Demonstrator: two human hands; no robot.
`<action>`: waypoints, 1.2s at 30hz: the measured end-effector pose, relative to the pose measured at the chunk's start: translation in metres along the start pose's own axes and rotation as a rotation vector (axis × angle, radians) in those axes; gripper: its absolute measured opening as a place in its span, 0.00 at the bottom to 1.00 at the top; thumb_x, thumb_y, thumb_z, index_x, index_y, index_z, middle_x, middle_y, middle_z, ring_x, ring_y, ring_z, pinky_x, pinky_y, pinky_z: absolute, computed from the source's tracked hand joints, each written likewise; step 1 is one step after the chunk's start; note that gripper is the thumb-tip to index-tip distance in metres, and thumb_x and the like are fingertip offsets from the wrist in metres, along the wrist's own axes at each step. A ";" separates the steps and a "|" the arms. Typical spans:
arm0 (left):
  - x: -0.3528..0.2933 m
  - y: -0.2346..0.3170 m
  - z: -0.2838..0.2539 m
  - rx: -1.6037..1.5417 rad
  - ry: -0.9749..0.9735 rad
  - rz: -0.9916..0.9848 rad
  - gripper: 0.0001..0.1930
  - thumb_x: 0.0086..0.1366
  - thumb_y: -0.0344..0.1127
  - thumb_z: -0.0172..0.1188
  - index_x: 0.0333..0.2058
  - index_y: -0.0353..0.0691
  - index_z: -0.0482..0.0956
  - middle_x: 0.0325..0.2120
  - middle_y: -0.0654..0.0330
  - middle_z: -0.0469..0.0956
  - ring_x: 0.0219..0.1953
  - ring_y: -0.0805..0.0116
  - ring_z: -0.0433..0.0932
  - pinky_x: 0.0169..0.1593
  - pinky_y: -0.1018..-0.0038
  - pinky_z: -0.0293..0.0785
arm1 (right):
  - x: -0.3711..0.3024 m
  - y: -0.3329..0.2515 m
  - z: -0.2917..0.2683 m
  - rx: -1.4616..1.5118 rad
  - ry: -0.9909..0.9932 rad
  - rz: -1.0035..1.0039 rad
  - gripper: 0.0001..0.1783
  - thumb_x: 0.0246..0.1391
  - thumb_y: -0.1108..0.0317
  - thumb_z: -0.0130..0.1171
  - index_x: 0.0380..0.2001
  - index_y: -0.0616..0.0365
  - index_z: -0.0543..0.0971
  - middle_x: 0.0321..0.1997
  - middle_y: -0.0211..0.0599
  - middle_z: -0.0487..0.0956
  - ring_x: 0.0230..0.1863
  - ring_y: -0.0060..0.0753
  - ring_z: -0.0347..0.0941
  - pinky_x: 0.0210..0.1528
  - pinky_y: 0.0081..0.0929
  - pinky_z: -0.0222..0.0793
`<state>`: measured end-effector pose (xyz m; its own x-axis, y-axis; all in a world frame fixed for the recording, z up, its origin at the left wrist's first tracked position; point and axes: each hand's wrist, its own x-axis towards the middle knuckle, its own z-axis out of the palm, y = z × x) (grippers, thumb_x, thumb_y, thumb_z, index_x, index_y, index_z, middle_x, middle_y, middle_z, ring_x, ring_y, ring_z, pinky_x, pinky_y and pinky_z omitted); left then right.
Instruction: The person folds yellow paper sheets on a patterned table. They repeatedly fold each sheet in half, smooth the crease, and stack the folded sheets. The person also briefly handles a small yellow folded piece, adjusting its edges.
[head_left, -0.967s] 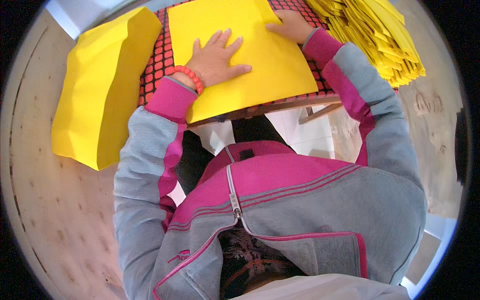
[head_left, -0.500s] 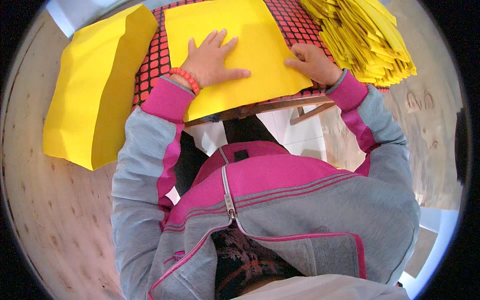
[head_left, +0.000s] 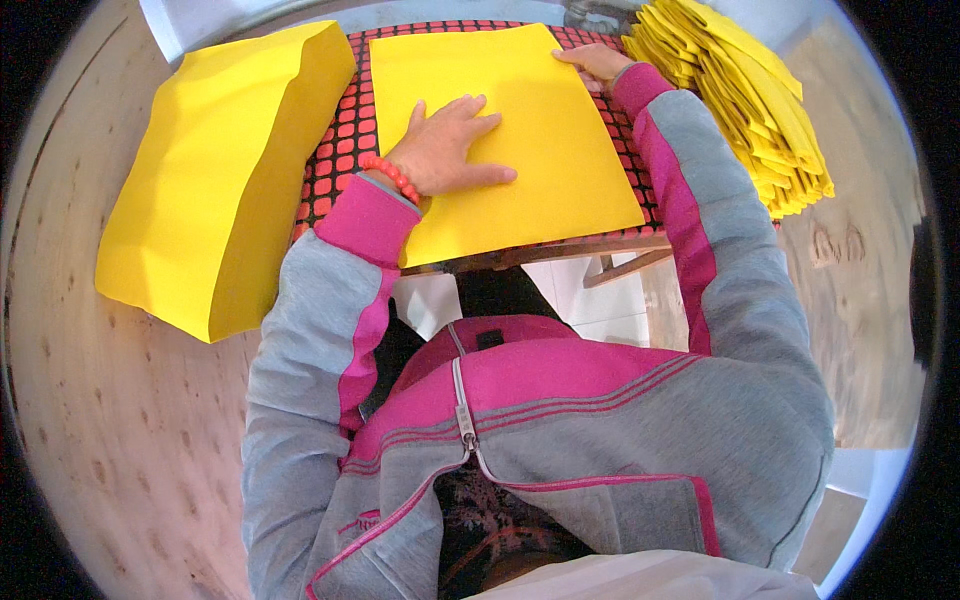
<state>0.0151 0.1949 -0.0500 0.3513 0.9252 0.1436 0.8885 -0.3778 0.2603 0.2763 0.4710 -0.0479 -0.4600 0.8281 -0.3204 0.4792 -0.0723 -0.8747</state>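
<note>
A flat yellow felt-like sheet (head_left: pixel 540 150) lies in front of me on a stand with a red-and-black checked top (head_left: pixel 330 150). My left hand (head_left: pixel 450 150), with red beads at the wrist, rests on the sheet's left part, palm down and fingers spread. At the far right edge of the same sheet is my right hand (head_left: pixel 592 66). Its thumb reaches onto the sheet while the other fingers curl at the edge, closed on it; their tips are partly hidden.
Left of the stand, a tall stack of yellow sheets (head_left: pixel 200 180) stands beside my left arm. A fanned pile of folded yellow pieces (head_left: pixel 730 100) sits at the right, beyond my right sleeve. A wooden leg brace (head_left: pixel 630 268) shows under the stand's front edge.
My right hand has moved up along the sheet's right edge, from its near part to the far corner. The left hand stays spread on the sheet. The whole view has shifted slightly.
</note>
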 end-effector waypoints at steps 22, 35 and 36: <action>-0.007 -0.009 -0.008 0.101 0.044 -0.151 0.46 0.58 0.71 0.62 0.67 0.45 0.70 0.70 0.46 0.61 0.73 0.48 0.57 0.71 0.35 0.47 | -0.043 -0.008 0.007 0.013 0.053 -0.022 0.15 0.69 0.55 0.56 0.37 0.56 0.80 0.26 0.32 0.82 0.26 0.21 0.80 0.20 0.24 0.69; -0.009 -0.014 -0.009 0.126 0.021 -0.162 0.46 0.59 0.72 0.60 0.67 0.45 0.70 0.70 0.45 0.61 0.73 0.47 0.57 0.71 0.35 0.47 | -0.065 0.000 0.027 -0.471 0.186 -0.187 0.12 0.66 0.56 0.58 0.40 0.52 0.79 0.36 0.32 0.83 0.31 0.25 0.80 0.33 0.27 0.77; -0.009 -0.014 -0.009 0.125 0.024 -0.162 0.46 0.58 0.72 0.60 0.67 0.45 0.70 0.70 0.45 0.61 0.73 0.47 0.57 0.70 0.35 0.47 | -0.071 0.000 0.017 -0.134 0.045 -0.047 0.13 0.66 0.53 0.60 0.38 0.49 0.79 0.33 0.21 0.82 0.30 0.14 0.77 0.35 0.17 0.76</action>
<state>-0.0033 0.1912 -0.0464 0.1954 0.9717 0.1326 0.9630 -0.2157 0.1617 0.2964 0.4034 -0.0316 -0.4515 0.8533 -0.2608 0.5545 0.0393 -0.8313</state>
